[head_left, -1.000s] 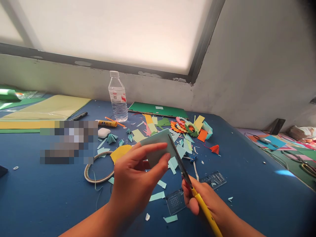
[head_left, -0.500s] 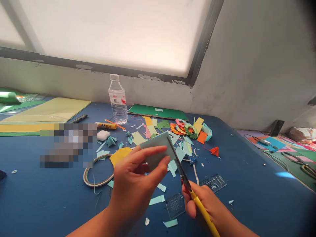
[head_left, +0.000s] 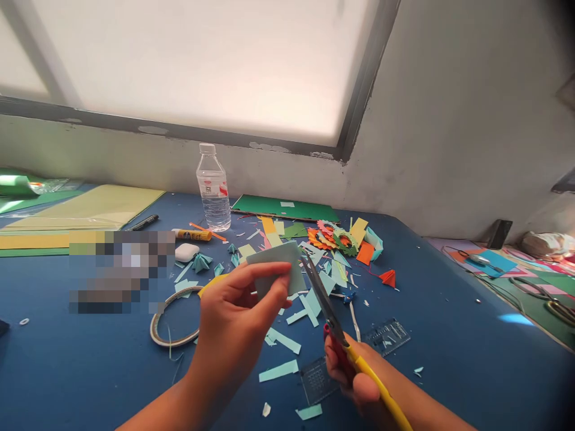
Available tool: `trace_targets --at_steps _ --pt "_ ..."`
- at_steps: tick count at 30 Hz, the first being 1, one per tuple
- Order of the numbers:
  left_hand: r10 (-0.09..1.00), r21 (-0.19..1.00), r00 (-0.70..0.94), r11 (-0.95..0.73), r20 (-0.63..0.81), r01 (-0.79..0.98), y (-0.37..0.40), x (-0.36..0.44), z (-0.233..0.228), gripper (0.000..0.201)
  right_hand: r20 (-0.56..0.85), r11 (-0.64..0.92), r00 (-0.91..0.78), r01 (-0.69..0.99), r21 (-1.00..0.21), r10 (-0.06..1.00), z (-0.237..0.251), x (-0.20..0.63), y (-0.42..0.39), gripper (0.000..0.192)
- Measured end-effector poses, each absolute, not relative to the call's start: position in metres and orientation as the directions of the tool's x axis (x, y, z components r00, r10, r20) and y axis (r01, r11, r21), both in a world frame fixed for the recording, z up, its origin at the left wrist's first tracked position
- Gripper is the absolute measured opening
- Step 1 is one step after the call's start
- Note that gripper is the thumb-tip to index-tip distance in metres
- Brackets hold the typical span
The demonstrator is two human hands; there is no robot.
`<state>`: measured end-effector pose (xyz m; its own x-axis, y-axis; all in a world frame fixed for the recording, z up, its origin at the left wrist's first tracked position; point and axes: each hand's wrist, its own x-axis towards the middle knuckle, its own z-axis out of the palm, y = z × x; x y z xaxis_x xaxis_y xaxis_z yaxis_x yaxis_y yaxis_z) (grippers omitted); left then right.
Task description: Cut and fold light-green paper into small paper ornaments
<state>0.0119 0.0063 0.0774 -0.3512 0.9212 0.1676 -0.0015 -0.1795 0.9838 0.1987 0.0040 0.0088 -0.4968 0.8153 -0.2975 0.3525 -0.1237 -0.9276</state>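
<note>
My left hand (head_left: 245,311) pinches a pale blue-green piece of paper (head_left: 274,257) between thumb and fingers, held up above the table. My right hand (head_left: 359,365) grips a pair of scissors (head_left: 326,299) with yellow and red handles. The blades point up and away, just right of the paper and apart from it. Beneath both hands lie cut light-blue paper strips (head_left: 279,371) and a clear plastic stencil ruler (head_left: 317,380), partly hidden by my right hand.
A water bottle (head_left: 213,191) stands at the back. A tape roll (head_left: 155,326), a glue stick (head_left: 193,234) and a white case (head_left: 186,252) lie to the left. Gear-shaped paper pieces (head_left: 345,240) and an orange paper shape (head_left: 388,278) lie at right, before a green board (head_left: 287,208).
The paper in my left hand has moved slightly left, away from the scissors. A cut strip has dropped among the scraps, and the scissor blades no longer overlap the paper's edge.
</note>
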Motion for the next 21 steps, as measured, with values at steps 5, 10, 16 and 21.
trace_targets --at_steps 5,10,16,21 --pt "0.949 0.993 -0.301 -0.11 0.096 -0.029 0.006 0.011 0.081 0.007 -0.191 -0.147 -0.464 0.131 -0.98 0.865 0.002 0.195 0.009 0.077" --pt "0.998 0.997 0.04 0.038 -0.042 0.074 0.009 0.011 0.077 0.002 0.046 0.03 -0.38 -0.048 -0.998 0.924 0.005 0.2 0.014 0.051" --pt "0.889 0.944 0.417 0.051 -0.191 0.325 0.008 0.012 0.062 0.01 0.141 0.11 -0.345 -0.107 -0.988 0.928 0.015 0.205 0.007 0.028" --pt "0.907 0.939 0.392 0.009 -0.152 0.344 0.009 0.012 0.06 0.013 0.142 0.099 -0.371 -0.134 -0.986 0.918 0.01 0.205 0.006 0.022"
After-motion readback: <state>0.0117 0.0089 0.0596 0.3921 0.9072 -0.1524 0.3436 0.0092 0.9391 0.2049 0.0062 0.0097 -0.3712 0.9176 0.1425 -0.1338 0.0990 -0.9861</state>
